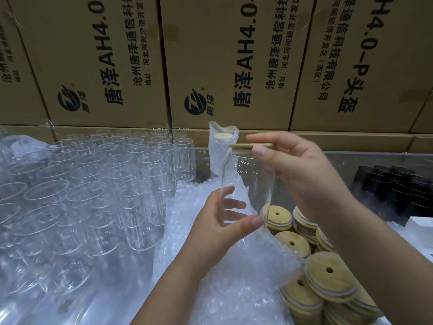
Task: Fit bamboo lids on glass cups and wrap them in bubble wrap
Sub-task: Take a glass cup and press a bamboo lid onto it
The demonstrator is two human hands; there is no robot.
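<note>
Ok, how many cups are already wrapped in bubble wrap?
1. The wrapped cup stands upright at the back, right of the rows of bare glass cups, before the cardboard boxes. Others may be hidden out of view.

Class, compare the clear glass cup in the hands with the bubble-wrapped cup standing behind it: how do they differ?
The clear glass cup is bare; the bubble-wrapped cup is wrapped. The glass cup is held by the left hand; the wrapped cup stands unheld. The right hand pinches a round bamboo lid at the glass cup's rim; the wrapped cup's lid sits in place. Both are roughly upright.
</note>
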